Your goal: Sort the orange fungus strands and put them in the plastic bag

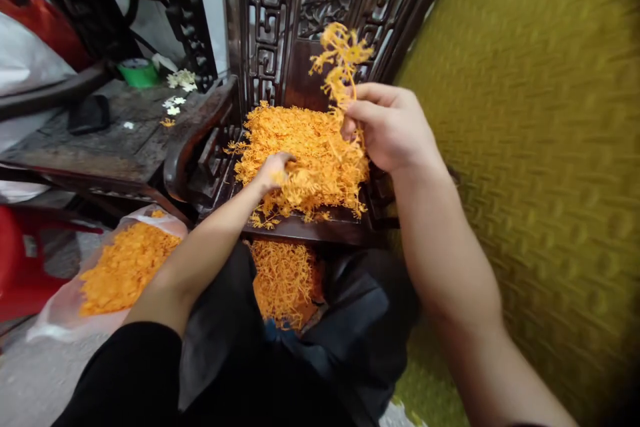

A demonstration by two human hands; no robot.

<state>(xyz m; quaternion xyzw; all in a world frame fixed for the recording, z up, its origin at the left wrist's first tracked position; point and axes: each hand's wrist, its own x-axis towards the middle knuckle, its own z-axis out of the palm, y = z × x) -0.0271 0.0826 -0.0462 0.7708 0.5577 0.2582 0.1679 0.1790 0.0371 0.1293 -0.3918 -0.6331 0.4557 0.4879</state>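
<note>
A big heap of orange, branching plastic-looking flower sprigs (295, 133) covers the seat of a dark carved wooden chair (310, 230). My right hand (385, 121) is raised above the heap's right side, its fingers pinched on the stem of an orange sprig (343, 57) that stands upward. Lower down, my left hand (275, 170) reaches into the front left part of the heap, fingers curled round some sprigs that are blurred. Its fingertips are partly hidden among the orange pieces.
Between my knees is a mass of bare orange stems (285, 280). A clear bag of orange pieces (133, 267) lies at the left, beside a red stool (15, 267). A wooden side table (115, 137) bears green tape (139, 72) and a dark phone-like object (89, 113). Yellow woven matting (540, 120) rises at right.
</note>
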